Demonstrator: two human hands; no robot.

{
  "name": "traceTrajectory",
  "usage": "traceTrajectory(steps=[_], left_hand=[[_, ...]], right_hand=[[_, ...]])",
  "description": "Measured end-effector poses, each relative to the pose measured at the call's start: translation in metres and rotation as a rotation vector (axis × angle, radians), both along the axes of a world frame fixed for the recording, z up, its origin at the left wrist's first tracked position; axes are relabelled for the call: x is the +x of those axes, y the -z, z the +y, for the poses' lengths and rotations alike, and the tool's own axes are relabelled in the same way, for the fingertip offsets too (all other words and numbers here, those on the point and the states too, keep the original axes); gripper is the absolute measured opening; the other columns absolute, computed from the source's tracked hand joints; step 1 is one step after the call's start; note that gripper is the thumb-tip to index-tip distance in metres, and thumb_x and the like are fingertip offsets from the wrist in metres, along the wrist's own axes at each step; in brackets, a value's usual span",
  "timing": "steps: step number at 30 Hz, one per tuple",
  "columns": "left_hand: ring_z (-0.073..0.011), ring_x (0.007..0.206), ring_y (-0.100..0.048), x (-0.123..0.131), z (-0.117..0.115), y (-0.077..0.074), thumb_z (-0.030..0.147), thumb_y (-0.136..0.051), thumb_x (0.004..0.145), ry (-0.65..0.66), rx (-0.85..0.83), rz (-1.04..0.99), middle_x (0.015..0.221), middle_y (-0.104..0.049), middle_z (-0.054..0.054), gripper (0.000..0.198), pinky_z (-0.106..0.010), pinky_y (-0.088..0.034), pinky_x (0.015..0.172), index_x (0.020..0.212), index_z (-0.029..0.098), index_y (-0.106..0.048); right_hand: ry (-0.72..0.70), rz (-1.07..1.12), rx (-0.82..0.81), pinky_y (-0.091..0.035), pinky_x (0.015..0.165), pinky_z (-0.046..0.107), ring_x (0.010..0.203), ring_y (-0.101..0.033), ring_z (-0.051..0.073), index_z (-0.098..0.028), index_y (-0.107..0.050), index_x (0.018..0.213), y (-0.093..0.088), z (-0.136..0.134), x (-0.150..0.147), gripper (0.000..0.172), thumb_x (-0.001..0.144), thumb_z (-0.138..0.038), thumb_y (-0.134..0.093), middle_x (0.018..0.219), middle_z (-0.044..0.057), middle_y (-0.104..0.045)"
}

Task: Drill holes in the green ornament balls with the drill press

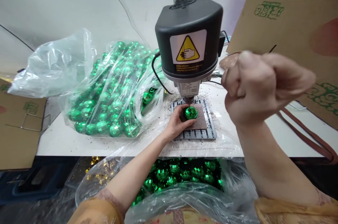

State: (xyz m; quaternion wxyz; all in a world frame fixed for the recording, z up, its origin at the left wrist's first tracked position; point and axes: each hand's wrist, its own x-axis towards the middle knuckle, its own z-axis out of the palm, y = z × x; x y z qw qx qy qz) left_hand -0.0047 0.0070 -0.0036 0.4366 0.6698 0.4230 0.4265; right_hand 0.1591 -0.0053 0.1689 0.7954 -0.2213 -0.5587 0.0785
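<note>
My left hand [176, 124] is closed round a shiny green faceted ball [190, 112] and holds it on the brown pad of the press base [208, 133]. The ball sits right under the spindle of a small black bench press [188, 37] with a yellow hand-warning label. My right hand [260, 85] is raised to the right of the machine, clenched in a fist round a thin metal lever [218, 75] that sticks out of the press head.
A clear plastic bag of several green balls [113, 93] lies on the white table [58, 139] to the left. Another open bag of green balls [182, 176] sits below the table edge. Cardboard boxes [290, 16] stand at the right and at the far left.
</note>
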Motion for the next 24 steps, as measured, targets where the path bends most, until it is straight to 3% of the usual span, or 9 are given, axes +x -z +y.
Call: traceTrajectory(steps=[4, 8, 10, 13, 16, 19, 22, 24], left_hand=[[-0.0248, 0.106, -0.065, 0.002, -0.008, -0.003, 0.038, -0.083, 0.075, -0.134, 0.05, 0.022, 0.116, -0.067, -0.009, 0.054, -0.04, -0.053, 0.095, 0.12, 0.021, -0.057], [-0.0245, 0.11, -0.065, -0.015, -0.034, -0.016, 0.037, -0.08, 0.08, -0.192, 0.279, 0.106, 0.115, -0.068, -0.009, 0.045, -0.04, -0.053, 0.098, 0.118, 0.022, -0.062], [-0.0243, 0.115, -0.064, -0.033, -0.059, -0.024, 0.034, -0.078, 0.083, -0.125, 0.346, 0.166, 0.119, -0.066, -0.009, 0.042, -0.04, -0.052, 0.099, 0.121, 0.024, -0.063], [-0.0234, 0.119, -0.063, -0.066, -0.107, -0.031, 0.031, -0.072, 0.089, 0.108, 0.32, 0.328, 0.13, -0.061, -0.012, 0.041, -0.037, -0.054, 0.099, 0.129, 0.027, -0.062], [-0.0258, 0.124, -0.061, -0.097, -0.159, -0.019, 0.03, -0.063, 0.095, 0.299, 0.28, 0.622, 0.142, -0.055, -0.013, 0.038, -0.039, -0.055, 0.1, 0.133, 0.029, -0.061], [-0.0302, 0.118, -0.064, -0.115, -0.202, 0.01, 0.027, -0.061, 0.094, 0.368, 0.292, 0.932, 0.142, -0.058, -0.014, 0.041, -0.043, -0.056, 0.095, 0.135, 0.033, -0.06], [-0.0283, 0.095, -0.07, -0.117, -0.223, 0.031, 0.024, -0.065, 0.088, 0.421, 0.387, 1.078, 0.132, -0.066, -0.013, 0.051, -0.038, -0.057, 0.081, 0.137, 0.034, -0.059], [-0.0259, 0.088, -0.07, -0.113, -0.224, 0.026, 0.023, -0.065, 0.087, 0.446, 0.402, 1.124, 0.133, -0.066, -0.013, 0.056, -0.036, -0.056, 0.078, 0.141, 0.032, -0.054]], right_hand=[[-0.047, 0.116, -0.028, -0.019, 0.041, 0.03, 0.039, -0.029, 0.006, -0.021, -0.035, 0.049, -0.027, 0.012, -0.004, 0.044, 0.085, -0.011, -0.059, 0.042, -0.005, -0.032], [-0.027, 0.079, -0.071, -0.024, 0.043, 0.033, 0.04, -0.032, 0.008, -0.024, -0.035, 0.052, -0.028, 0.018, -0.001, 0.046, 0.086, -0.026, -0.065, 0.044, -0.004, -0.035], [-0.034, 0.098, -0.116, -0.025, 0.043, 0.033, 0.041, -0.032, 0.008, -0.025, -0.035, 0.054, -0.025, 0.019, 0.001, 0.049, 0.082, -0.045, -0.069, 0.047, -0.003, -0.036], [-0.064, 0.125, -0.158, -0.025, 0.045, 0.032, 0.043, -0.032, 0.006, -0.025, -0.031, 0.056, -0.02, 0.021, 0.003, 0.055, 0.081, -0.06, -0.065, 0.052, -0.003, -0.036], [-0.048, 0.118, -0.164, -0.024, 0.047, 0.03, 0.045, -0.034, 0.005, -0.023, -0.027, 0.055, -0.017, 0.024, 0.003, 0.057, 0.085, -0.06, -0.059, 0.054, -0.002, -0.034], [-0.058, 0.145, -0.161, -0.022, 0.046, 0.03, 0.044, -0.034, 0.006, -0.023, -0.028, 0.054, -0.016, 0.027, 0.002, 0.052, 0.089, -0.044, -0.06, 0.052, -0.002, -0.034], [-0.111, 0.194, -0.144, -0.018, 0.045, 0.031, 0.04, -0.033, 0.007, -0.023, -0.027, 0.052, -0.018, 0.026, 0.001, 0.05, 0.089, -0.028, -0.06, 0.049, -0.003, -0.032], [-0.155, 0.211, -0.167, -0.014, 0.044, 0.033, 0.039, -0.031, 0.008, -0.025, -0.029, 0.052, -0.018, 0.025, 0.001, 0.048, 0.087, -0.029, -0.062, 0.046, -0.003, -0.03]])
